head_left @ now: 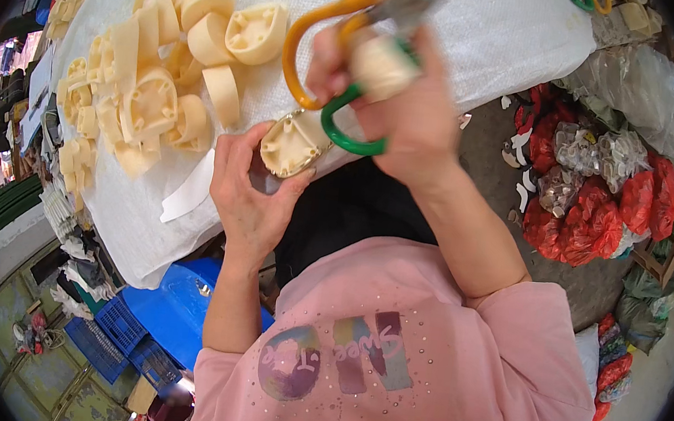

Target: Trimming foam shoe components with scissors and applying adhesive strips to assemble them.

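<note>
My left hand (pixel 244 202) grips a cream plastic piece (pixel 290 147) between thumb and fingers at the table's near edge. Small raised posts show inside its hollow, and a thin gold-coloured line runs along its rim. Up and to the right, my right hand (pixel 410 128) is closed around scissors (pixel 354 138) with one orange and one green handle loop. Their grey blades point up and away, smeared by motion. A pale blurred thing (pixel 383 69) sits between the handles at my right fingers; its kind is unclear. A heap of similar cream plastic pieces (pixel 153 99) lies left of my hands.
White woven sheeting (pixel 484 30) covers the table. A white strip (pixel 193 188) lies by its near left edge. Red plastic bags (pixel 587 222) and clear bags (pixel 647 102) crowd the floor at right. A blue plastic seat (pixel 170 300) and blue crates (pixel 119 327) stand at lower left.
</note>
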